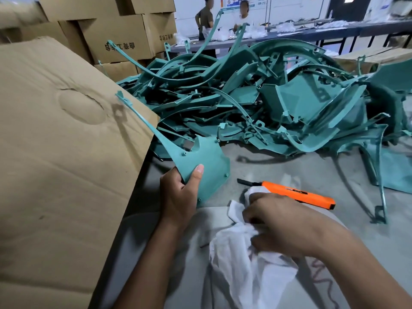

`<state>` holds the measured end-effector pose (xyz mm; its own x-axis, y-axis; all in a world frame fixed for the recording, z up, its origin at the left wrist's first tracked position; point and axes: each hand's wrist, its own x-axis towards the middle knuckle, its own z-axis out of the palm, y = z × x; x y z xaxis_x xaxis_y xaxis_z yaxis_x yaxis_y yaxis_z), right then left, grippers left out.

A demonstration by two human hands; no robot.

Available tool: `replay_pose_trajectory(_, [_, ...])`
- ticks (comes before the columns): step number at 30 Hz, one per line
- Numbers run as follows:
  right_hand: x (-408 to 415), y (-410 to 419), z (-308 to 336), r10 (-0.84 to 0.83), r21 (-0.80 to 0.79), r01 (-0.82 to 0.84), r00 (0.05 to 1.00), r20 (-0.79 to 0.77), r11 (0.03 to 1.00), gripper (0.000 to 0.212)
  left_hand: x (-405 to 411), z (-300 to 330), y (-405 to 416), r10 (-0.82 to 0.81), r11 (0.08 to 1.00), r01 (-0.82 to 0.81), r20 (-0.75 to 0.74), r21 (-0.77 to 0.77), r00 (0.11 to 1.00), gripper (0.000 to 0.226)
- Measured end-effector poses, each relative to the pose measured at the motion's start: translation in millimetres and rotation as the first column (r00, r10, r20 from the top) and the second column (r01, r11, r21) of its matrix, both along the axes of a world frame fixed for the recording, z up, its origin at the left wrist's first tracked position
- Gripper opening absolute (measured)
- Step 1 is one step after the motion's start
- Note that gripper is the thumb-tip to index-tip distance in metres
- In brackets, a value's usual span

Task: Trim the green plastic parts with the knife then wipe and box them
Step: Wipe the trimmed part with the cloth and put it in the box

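on the grey table (278, 166), left hand (178, 195) grips a green part (200, 157); right hand (283, 221) clutches the white cloth (245, 259).

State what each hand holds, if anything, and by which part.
The left hand grips a green plastic part by the lower edge of its broad end. The right hand grips a white cloth at its bunched upper part.

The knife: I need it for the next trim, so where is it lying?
In the head view the orange knife lies on the grey table, right of centre, just beyond the right hand that grips the white cloth.
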<state>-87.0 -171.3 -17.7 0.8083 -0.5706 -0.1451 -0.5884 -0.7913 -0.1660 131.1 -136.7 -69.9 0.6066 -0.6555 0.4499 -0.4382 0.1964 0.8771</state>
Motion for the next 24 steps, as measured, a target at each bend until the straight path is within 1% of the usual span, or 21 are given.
replay_pose_trajectory(2, [-0.9, -8.2, 0.4, -0.014, 0.039, 0.007, 0.980, 0.196, 0.999, 0.026, -1.7, 1.7, -0.8, -0.018, 1.000, 0.018, -0.031, -0.008, 0.999, 0.025])
replay_pose_trajectory(3, [0.1, -9.9, 0.5, -0.048, 0.105, 0.013, 0.942, 0.332, 0.994, 0.027, -1.7, 1.9, -1.2, -0.021, 1.000, 0.021, -0.047, -0.017, 0.999, 0.027])
replay_pose_trajectory(4, [1.8, -10.1, -0.2, -0.099, 0.210, -0.007, 0.865, 0.491, 0.978, 0.029, -1.4, 1.9, -1.4, -0.025, 0.999, 0.023, -0.065, -0.022, 0.998, 0.027])
replay_pose_trajectory(5, [3.2, -10.0, -0.9, -0.168, 0.312, -0.054, 0.751, 0.639, 0.949, 0.031, -2.4, 1.9, -1.8, -0.035, 0.999, 0.032, -0.090, -0.033, 0.995, 0.023])
replay_pose_trajectory(6, [4.2, -10.9, -1.3, -0.252, 0.397, -0.109, 0.616, 0.747, 0.911, 0.034, -3.7, 2.8, -1.8, -0.055, 0.997, 0.049, -0.129, -0.056, 0.990, 0.018])
replay_pose_trajectory(7, [4.6, -13.1, -3.1, -0.364, 0.490, -0.185, 0.461, 0.809, 0.852, 0.038, -5.5, 3.9, -1.4, -0.080, 0.994, 0.066, -0.170, -0.086, 0.982, 0.016])
replay_pose_trajectory(8, [2.3, -16.5, -6.3, -0.500, 0.577, -0.310, 0.295, 0.814, 0.756, 0.038, -8.2, 6.6, -1.1, -0.101, 0.990, 0.078, -0.207, -0.119, 0.973, 0.017])
replay_pose_trajectory(9, [1.0, -18.2, -8.3, -0.662, 0.647, -0.469, 0.160, 0.732, 0.601, 0.033, -9.9, 10.0, -0.3, -0.116, 0.985, 0.083, -0.227, -0.149, 0.967, 0.020])
replay_pose_trajectory(10, [0.7, -19.7, -9.9, -0.805, 0.687, -0.583, 0.092, 0.586, 0.434, 0.024, -11.1, 13.6, 1.1, -0.128, 0.981, 0.085, -0.253, -0.175, 0.959, 0.023])
replay_pose_trajectory(11, [0.5, -21.5, -12.9, -0.900, 0.722, -0.619, 0.055, 0.433, 0.310, 0.019, -11.3, 15.5, 2.4, -0.136, 0.977, 0.083, -0.279, -0.194, 0.951, 0.024])
replay_pose_trajectory(12, [1.2, -23.9, -17.5, -0.941, 0.773, -0.576, 0.019, 0.339, 0.267, 0.022, -12.0, 17.7, 3.7, -0.142, 0.974, 0.075, -0.321, -0.212, 0.937, 0.023])
replay_pose_trajectory(13, [3.8, -25.3, -22.3, -0.947, 0.820, -0.493, -0.024, 0.320, 0.290, 0.027, -12.3, 17.5, 3.8, -0.138, 0.972, 0.053, -0.370, -0.230, 0.919, 0.017])
replay_pose_trajectory(14, [8.9, -24.2, -23.8, -0.933, 0.844, -0.410, -0.056, 0.355, 0.346, 0.031, -14.7, 18.5, 3.8, -0.135, 0.970, 0.027, -0.439, -0.243, 0.888, 0.012])
replay_pose_trajectory(15, [15.7, -21.7, -24.7, -0.920, 0.842, -0.381, -0.074, 0.385, 0.383, 0.031, -18.7, 17.1, 2.8, -0.132, 0.966, -0.001, -0.495, -0.258, 0.859, 0.016])
replay_pose_trajectory(16, [22.5, -18.0, -24.4, -0.918, 0.835, -0.391, -0.076, 0.389, 0.386, 0.032, -25.6, 17.1, 2.4, -0.140, 0.961, -0.019, -0.548, -0.274, 0.825, 0.020])
replay_pose_trajectory(17, [28.4, -14.6, -23.4, -0.921, 0.823, -0.428, -0.066, 0.383, 0.373, 0.033, -32.5, 15.4, 1.2, -0.162, 0.955, -0.015, -0.567, -0.295, 0.808, 0.019])
replay_pose_trajectory(18, [31.6, -11.7, -22.4, -0.921, 0.806, -0.468, -0.048, 0.387, 0.363, 0.031, -41.9, 16.9, 1.1, -0.199, 0.949, 0.011, -0.572, -0.315, 0.796, 0.015])
replay_pose_trajectory(19, [34.4, -9.3, -22.4, -0.915, 0.793, -0.490, -0.023, 0.403, 0.362, 0.024, -49.4, 17.2, 1.1, -0.246, 0.939, 0.056, -0.551, -0.339, 0.797, 0.015])
replay_pose_trajectory(20, [34.7, -8.3, -22.9, -0.901, 0.787, -0.489, 0.005, 0.434, 0.376, 0.017, -55.5, 17.9, 2.2, -0.294, 0.928, 0.103, -0.531, -0.359, 0.795, 0.016])
replay_pose_trajectory(21, [34.6, -7.4, -23.8, -0.885, 0.790, -0.467, 0.033, 0.465, 0.398, 0.016, -58.5, 17.7, 2.7, -0.319, 0.918, 0.127, -0.509, -0.376, 0.799, 0.017])
replay_pose_trajectory(24, [37.4, -3.4, -29.8, -0.838, 0.770, -0.462, 0.094, 0.537, 0.441, 0.029, -64.2, 19.3, 4.8, -0.327, 0.914, 0.137, -0.492, -0.382, 0.807, 0.018])
